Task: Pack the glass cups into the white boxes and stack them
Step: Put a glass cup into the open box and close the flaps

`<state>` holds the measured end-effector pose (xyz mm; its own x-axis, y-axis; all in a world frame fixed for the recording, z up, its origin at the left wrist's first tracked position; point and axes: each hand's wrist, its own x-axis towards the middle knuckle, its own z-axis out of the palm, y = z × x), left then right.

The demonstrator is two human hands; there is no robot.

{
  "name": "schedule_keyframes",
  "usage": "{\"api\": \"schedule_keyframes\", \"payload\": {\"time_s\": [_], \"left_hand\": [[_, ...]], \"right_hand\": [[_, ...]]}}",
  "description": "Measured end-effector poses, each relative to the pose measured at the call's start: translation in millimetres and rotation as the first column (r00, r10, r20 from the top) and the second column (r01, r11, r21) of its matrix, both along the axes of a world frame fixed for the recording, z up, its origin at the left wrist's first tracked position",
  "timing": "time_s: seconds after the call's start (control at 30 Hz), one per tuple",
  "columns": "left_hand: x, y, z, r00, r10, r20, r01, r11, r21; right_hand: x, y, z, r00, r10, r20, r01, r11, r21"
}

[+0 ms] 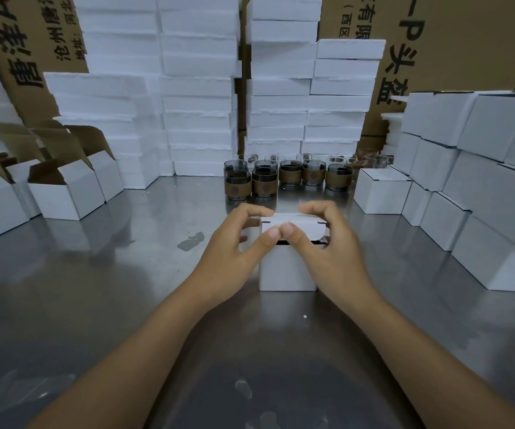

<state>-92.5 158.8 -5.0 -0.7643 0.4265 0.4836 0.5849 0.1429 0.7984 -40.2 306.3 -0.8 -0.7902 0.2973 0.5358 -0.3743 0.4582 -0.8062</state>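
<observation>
Pinching the lid flap (293, 220) of a small white box (287, 269), the left hand (234, 246) and right hand (330, 243) meet thumb to thumb over its top, the box standing between them on the steel table (95, 289). Glass cups (284, 178) stand just beyond; closed boxes (482, 187) stack at right.

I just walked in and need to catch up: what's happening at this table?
A person is closing a white box on the metal table. The left hand and right hand both pinch its lid, which is folded over but not yet tucked in. Behind it, glass cups with brown sleeves wait unpacked. Open boxes sit at the left, and closed boxes are stacked at the right.
</observation>
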Motion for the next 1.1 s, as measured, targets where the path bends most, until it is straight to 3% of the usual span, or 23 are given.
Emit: {"api": "schedule_keyframes", "payload": {"time_s": [0.57,0.73,0.9,1.1], "left_hand": [[-4.1,-1.4,0.6,0.999,-0.021,0.035,0.02,1.0,0.022],[-2.3,-2.5,0.8,0.997,-0.045,0.063,0.04,0.997,0.071],[-7.3,-0.6,-1.3,0.996,-0.026,0.084,0.021,0.998,0.065],[-7.7,0.0,-2.0,0.99,-0.047,0.133,0.041,0.998,0.052]], "right_hand": [[-1.1,3.0,-0.5,1.0,0.019,0.017,-0.02,0.999,0.05],[-5.2,4.7,-0.7,1.0,0.016,0.007,-0.016,0.999,-0.05],[-6.3,5.0,-2.0,1.0,0.002,0.001,-0.002,0.999,0.044],[-6.9,4.6,-3.7,0.998,0.025,0.05,-0.026,1.0,0.01]]}}
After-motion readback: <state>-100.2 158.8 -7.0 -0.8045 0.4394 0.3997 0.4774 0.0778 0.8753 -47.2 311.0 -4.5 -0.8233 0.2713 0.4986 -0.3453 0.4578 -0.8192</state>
